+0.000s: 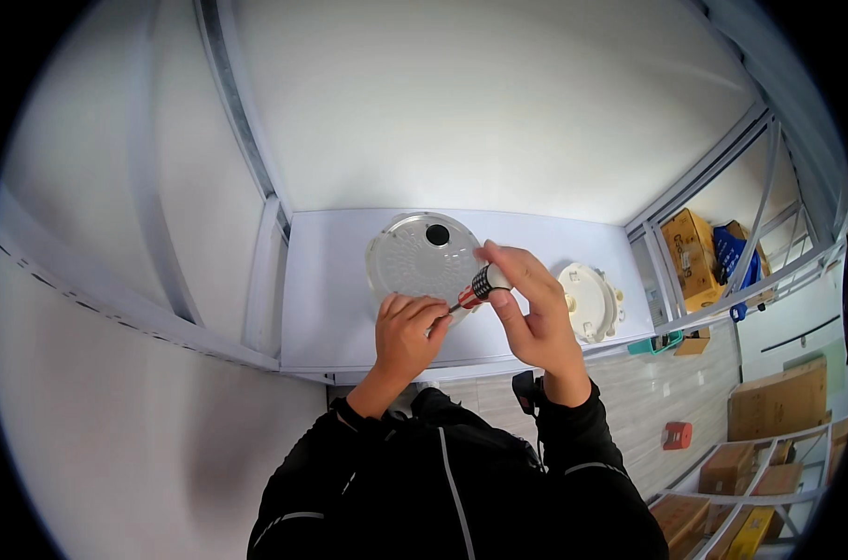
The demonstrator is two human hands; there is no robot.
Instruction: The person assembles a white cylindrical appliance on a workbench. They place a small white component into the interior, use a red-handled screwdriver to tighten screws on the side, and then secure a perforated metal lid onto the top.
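My right hand (528,308) grips a small screwdriver (480,287) with a black, white and red handle, its tip pointing down-left toward my left hand (408,336). The left hand's fingers are curled closed at the screwdriver's tip; whether they pinch something small there is hidden. Just behind both hands a round translucent lid (414,261) with a black knob lies flat on the white table (330,308). A round cream plastic part (589,301) lies to the right of my right hand.
White walls and metal frame posts enclose the table on the left and back. To the right, beyond the frame, stand shelves with cardboard boxes (690,245) and a blue item. More boxes (774,401) and a red object (676,435) sit on the floor.
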